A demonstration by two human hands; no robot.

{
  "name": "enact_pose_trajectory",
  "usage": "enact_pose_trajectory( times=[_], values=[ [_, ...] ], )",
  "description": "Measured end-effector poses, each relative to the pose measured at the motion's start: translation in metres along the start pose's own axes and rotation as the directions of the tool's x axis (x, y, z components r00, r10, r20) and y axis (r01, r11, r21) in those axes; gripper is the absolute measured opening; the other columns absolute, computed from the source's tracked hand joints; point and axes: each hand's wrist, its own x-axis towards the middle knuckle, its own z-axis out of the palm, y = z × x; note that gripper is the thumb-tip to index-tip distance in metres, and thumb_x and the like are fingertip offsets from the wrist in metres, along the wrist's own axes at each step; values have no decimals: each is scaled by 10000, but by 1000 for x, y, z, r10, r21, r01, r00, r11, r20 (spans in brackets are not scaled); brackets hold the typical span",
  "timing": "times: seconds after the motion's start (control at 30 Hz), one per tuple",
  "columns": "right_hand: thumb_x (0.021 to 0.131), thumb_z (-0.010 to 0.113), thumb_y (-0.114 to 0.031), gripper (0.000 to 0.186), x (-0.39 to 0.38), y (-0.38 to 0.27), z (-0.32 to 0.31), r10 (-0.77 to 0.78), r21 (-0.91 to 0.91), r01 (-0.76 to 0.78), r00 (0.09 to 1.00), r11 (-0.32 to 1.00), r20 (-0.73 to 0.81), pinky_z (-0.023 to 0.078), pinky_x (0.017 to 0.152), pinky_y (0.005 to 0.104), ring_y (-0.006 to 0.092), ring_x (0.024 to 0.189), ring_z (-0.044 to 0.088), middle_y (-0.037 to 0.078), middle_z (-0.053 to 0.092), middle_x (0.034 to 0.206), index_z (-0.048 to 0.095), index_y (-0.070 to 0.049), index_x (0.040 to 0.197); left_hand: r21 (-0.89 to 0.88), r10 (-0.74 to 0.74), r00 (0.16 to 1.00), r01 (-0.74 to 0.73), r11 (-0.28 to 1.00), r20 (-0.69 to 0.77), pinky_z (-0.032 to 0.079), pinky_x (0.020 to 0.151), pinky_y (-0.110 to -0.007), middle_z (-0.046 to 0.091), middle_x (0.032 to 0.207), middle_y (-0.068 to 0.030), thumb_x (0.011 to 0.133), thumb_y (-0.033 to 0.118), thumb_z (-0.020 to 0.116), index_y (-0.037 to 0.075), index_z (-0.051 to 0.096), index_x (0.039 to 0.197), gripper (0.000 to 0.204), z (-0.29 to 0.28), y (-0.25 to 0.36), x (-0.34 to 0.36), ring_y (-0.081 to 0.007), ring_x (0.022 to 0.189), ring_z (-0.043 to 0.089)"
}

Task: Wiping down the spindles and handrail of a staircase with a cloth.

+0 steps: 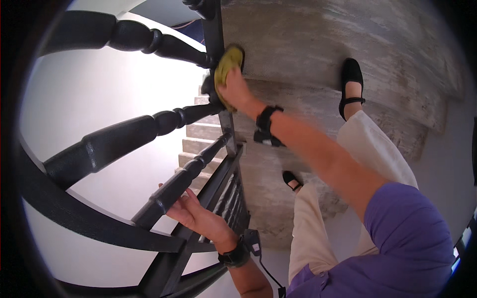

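Note:
My right hand (233,87) grips a yellow-green cloth or pad (226,64) against the dark upright rail (215,30), between the upper and middle balusters. It is slightly blurred. Lower down, my left hand (194,211) is wrapped loosely round a dark turned baluster (176,186) from beneath, some fingertips showing behind it. Both wrists wear black straps with small devices attached, and a cable hangs from the left one.
Grey concrete steps (298,49) run under my feet, in black shoes (352,74). The dark railing, with a curved rail (69,208), lines the left side. A further flight of steps (198,131) shows through it. A pale wall (437,174) is at the right.

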Motion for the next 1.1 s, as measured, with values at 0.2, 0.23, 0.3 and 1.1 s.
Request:
enact_pose_trajectory(
  times=[0.2, 0.23, 0.3, 1.1],
  values=[
    [845, 557, -65, 207, 1, -36, -5, -251, -28, 261, 949, 965, 189, 491, 870, 420, 350, 1040, 572, 210, 557, 1091, 565, 41, 1022, 2, 21, 1000, -21, 1000, 16, 345, 1098, -426, 439, 1365, -156, 988, 99, 331, 126, 268, 1435, 452, -12, -6, 5, -255, 1330, 384],
    [823, 581, -72, 208, 16, -41, -6, -450, -101, 487, 855, 867, 257, 482, 890, 403, 337, 1063, 562, 175, 573, 1059, 570, 25, 1007, 3, 18, 1000, -18, 1000, 15, 345, 1098, -426, 439, 1365, -156, 988, 99, 331, 126, 268, 1435, 452, -12, -6, 6, -255, 1330, 384],
    [810, 567, -58, 249, 19, -27, 1, -521, -118, 555, 821, 823, 234, 494, 862, 383, 286, 1033, 590, 121, 598, 1038, 583, -31, 1057, -6, 9, 1000, -9, 1000, 2, 345, 1099, -427, 449, 1353, -152, 989, 95, 328, 129, 279, 1429, 445, -9, -6, 5, -249, 1328, 387],
    [816, 537, 0, 217, -99, 30, 34, -321, -67, 405, 806, 912, 498, 502, 862, 409, 344, 987, 580, 166, 593, 1016, 578, 8, 1029, -14, -1, 1000, 1, 1000, -9, 406, 1075, -418, 443, 1361, -162, 973, 44, 311, 104, 303, 1424, 455, -3, -18, 2, -241, 1325, 402]
  ],
)
